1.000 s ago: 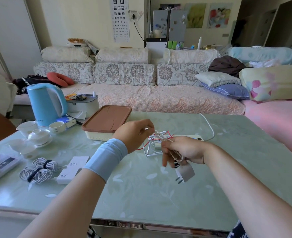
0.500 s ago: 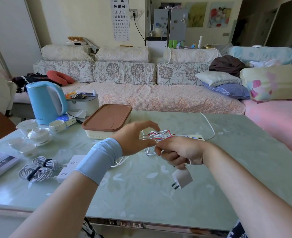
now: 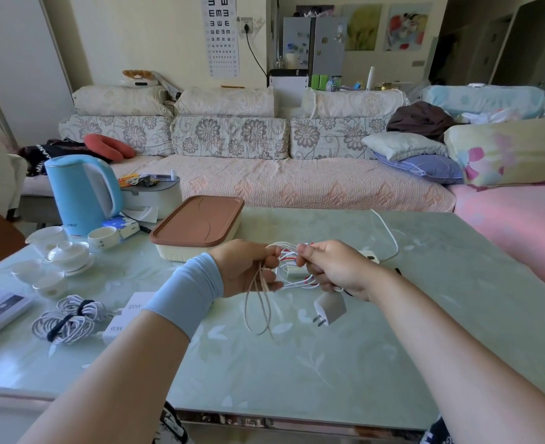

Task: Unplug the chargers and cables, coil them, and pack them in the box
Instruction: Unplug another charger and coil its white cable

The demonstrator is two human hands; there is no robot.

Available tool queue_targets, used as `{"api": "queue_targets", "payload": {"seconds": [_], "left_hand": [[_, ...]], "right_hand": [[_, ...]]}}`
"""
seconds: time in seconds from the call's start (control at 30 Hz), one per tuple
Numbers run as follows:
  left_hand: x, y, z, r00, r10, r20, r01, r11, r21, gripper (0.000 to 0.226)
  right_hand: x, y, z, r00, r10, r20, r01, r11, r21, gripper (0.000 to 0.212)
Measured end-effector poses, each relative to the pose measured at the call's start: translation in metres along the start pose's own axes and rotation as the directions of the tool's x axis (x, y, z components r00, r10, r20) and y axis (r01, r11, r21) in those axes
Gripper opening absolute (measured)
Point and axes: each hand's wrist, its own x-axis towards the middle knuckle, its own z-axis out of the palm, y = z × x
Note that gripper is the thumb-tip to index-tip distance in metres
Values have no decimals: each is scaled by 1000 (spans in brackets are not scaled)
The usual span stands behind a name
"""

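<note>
the green glass table (image 3: 345,373) fills your view, and everything gets placed off it. across its far edge runs the long floral sofa (image 3: 232,139). at the table's far left stands the blue kettle (image 3: 78,193), with white tea cups (image 3: 103,237) clustered just in front of it. near the far middle of the table sits the box (image 3: 194,232), cream body, brown lid on and closed.

now your arms, coming in over the near edge. your left hand (image 3: 245,267), with a pale blue wrist sleeve (image 3: 184,293) behind it, and your right hand (image 3: 335,267) are close together above the table's centre, fingertips nearly meeting. both are closed on the same bundle: a white cable (image 3: 292,282) with red strands showing in it, gathered in loose loops between the two hands. your left fingers pinch the loops, and a couple of long strands hang down from that hand toward the glass. your right fist grips the other side, and the white charger (image 3: 329,307) dangles just under it, prongs pointing down and left, clear of the table.

behind your right hand, a white power strip (image 3: 371,255) lies on the table, mostly hidden, its cord (image 3: 390,233) curving off toward the far edge.

at the table's left side, near the front, a coiled striped cable (image 3: 69,318) lies tied with a dark strap, and just beside it two white charger bricks (image 3: 127,317) marked 120w and 90w.
</note>
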Motion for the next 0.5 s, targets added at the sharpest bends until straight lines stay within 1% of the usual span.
{"api": "queue_targets", "payload": {"seconds": [0.07,0.13,0.17,0.23,0.33,0.4,0.5], "left_hand": [[7,-5,-3,1000,-2,-28,-2,986,-164,27],[14,-11,-5,999,-9,-42,-2,968,-251,33],[18,-14,-6,998,-4,-62,-12,966,-257,37],[27,-20,-2,989,30,-146,-64,971,-231,38],[40,-22,6,960,105,-260,-181,940,-289,35],[46,-20,8,941,178,-290,-259,926,-274,34],[49,-15,13,912,268,-310,-348,906,-240,28]], "right_hand": [[0,1,2,999,3,32,-3,1000,-26,33],[0,4,5,997,30,65,-24,996,-91,34],[0,6,7,996,46,74,-37,992,-120,35],[1,5,10,994,70,82,-58,989,-135,37],[3,2,17,995,88,50,-81,988,-132,41],[3,0,21,997,67,36,-58,977,-205,41],[2,-3,25,995,32,90,-1,946,-323,33]]}}
